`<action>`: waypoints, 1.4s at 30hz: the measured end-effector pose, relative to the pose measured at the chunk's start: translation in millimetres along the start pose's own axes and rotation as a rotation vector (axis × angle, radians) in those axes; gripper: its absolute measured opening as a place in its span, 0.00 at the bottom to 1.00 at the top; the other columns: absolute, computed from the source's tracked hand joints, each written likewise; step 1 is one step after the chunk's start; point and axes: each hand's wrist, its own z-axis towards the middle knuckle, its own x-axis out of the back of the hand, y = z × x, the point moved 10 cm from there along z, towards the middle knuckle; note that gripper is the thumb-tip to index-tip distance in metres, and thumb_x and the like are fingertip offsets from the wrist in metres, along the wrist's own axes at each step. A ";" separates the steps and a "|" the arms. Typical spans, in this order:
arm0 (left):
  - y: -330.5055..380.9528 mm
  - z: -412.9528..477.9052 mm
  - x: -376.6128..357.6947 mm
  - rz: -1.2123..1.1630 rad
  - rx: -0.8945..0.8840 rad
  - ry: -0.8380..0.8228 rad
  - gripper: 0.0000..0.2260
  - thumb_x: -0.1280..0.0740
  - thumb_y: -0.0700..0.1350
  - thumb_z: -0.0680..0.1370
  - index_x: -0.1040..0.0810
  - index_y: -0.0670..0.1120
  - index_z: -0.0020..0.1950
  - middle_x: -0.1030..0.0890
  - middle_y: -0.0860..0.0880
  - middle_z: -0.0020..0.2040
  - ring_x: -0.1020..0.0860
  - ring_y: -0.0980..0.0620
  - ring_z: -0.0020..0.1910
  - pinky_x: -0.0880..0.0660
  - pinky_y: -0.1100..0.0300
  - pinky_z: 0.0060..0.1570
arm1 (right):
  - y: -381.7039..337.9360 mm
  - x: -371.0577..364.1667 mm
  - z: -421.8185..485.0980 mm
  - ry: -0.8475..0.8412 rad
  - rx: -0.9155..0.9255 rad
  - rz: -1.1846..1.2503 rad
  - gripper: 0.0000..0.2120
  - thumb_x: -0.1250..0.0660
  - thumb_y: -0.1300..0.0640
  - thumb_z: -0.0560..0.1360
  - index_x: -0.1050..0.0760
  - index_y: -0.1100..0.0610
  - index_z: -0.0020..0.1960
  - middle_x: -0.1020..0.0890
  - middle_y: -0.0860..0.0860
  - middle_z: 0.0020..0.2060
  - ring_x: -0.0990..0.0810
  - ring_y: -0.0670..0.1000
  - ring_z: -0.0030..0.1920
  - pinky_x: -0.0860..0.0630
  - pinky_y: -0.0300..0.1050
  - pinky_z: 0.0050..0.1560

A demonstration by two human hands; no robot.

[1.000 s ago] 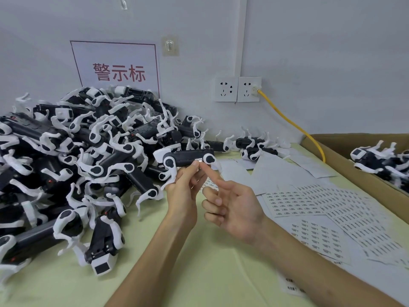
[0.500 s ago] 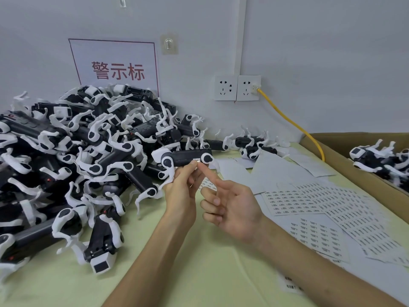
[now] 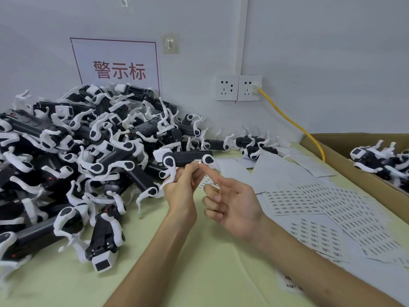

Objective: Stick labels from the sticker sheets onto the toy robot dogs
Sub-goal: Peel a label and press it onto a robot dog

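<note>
Left hand (image 3: 181, 192) clasped round a toy robot dog (image 3: 186, 156), right hand (image 3: 235, 207) unclenched, straight forefinger (image 3: 211, 175) against its label (image 3: 198, 161).

we've got a pale green table (image 3: 199, 273), toy robot dogs (image 3: 88, 151) heaped left, sticker sheets (image 3: 321, 202) spread right, cardboard box (image 3: 365, 180) beyond.

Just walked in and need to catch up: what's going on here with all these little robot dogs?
A person is labelling toy robot dogs. The left hand holds one dog up while the right hand presses a small label onto its black body with the index finger. More dogs lie piled at left; sticker sheets lie at right beside a cardboard box holding a few dogs.
</note>
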 end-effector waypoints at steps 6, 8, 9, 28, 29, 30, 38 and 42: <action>-3.6 1.3 4.4 0.013 0.008 0.040 0.08 0.26 0.39 0.77 0.26 0.42 0.43 0.25 0.53 0.26 0.15 0.51 0.42 0.20 0.56 0.60 | 1.3 -0.8 0.6 0.001 0.002 0.022 0.23 0.39 0.53 0.77 0.22 0.50 0.71 0.32 0.50 0.34 0.41 0.48 0.30 0.41 0.42 0.30; -4.4 1.8 4.9 0.011 0.009 0.043 0.10 0.26 0.39 0.76 0.27 0.43 0.41 0.23 0.54 0.26 0.14 0.52 0.42 0.19 0.57 0.59 | 1.5 -1.1 1.2 0.002 0.002 0.036 0.23 0.40 0.53 0.77 0.23 0.50 0.71 0.32 0.50 0.34 0.41 0.48 0.30 0.40 0.41 0.30; -4.5 2.1 4.9 0.007 0.008 0.044 0.12 0.26 0.39 0.76 0.28 0.44 0.39 0.24 0.54 0.26 0.15 0.52 0.41 0.19 0.58 0.57 | 1.5 -0.9 1.2 0.004 0.003 0.040 0.23 0.40 0.53 0.77 0.22 0.50 0.71 0.31 0.50 0.34 0.41 0.48 0.30 0.40 0.41 0.30; -2.7 3.4 13.4 0.017 -0.059 0.121 0.22 0.27 0.37 0.77 0.36 0.48 0.31 0.30 0.45 0.39 0.19 0.46 0.43 0.20 0.67 0.43 | -3.8 -3.0 -0.4 0.027 0.019 -0.023 0.26 0.40 0.50 0.77 0.25 0.55 0.72 0.31 0.50 0.35 0.41 0.48 0.30 0.40 0.41 0.30; -2.5 3.7 13.2 0.021 -0.060 0.119 0.20 0.27 0.37 0.77 0.34 0.47 0.32 0.30 0.45 0.39 0.19 0.47 0.43 0.20 0.66 0.44 | -4.4 -2.5 -0.4 0.030 0.023 -0.021 0.26 0.39 0.50 0.76 0.25 0.56 0.73 0.31 0.50 0.35 0.41 0.48 0.30 0.40 0.41 0.30; -1.9 4.3 13.2 0.019 -0.061 0.117 0.17 0.27 0.37 0.78 0.32 0.46 0.35 0.29 0.45 0.37 0.18 0.47 0.43 0.19 0.65 0.45 | -5.2 -1.2 -0.5 0.040 0.027 -0.011 0.27 0.39 0.50 0.76 0.26 0.58 0.73 0.31 0.50 0.35 0.41 0.48 0.30 0.40 0.41 0.29; -4.8 9.6 8.5 -0.067 -0.022 0.042 0.09 0.30 0.37 0.80 0.27 0.44 0.43 0.21 0.51 0.31 0.14 0.51 0.39 0.17 0.57 0.55 | -28.5 21.7 -3.7 0.255 0.228 -0.287 0.17 0.37 0.52 0.75 0.15 0.56 0.56 0.33 0.49 0.29 0.43 0.47 0.27 0.44 0.41 0.28; -4.1 9.8 0.2 -0.039 -0.023 -0.046 0.13 0.31 0.37 0.81 0.23 0.43 0.36 0.19 0.47 0.34 0.15 0.51 0.38 0.17 0.56 0.53 | -58.0 41.7 -18.9 0.511 0.418 -0.449 0.11 0.36 0.59 0.77 0.16 0.55 0.44 0.32 0.49 0.28 0.40 0.48 0.27 0.43 0.41 0.28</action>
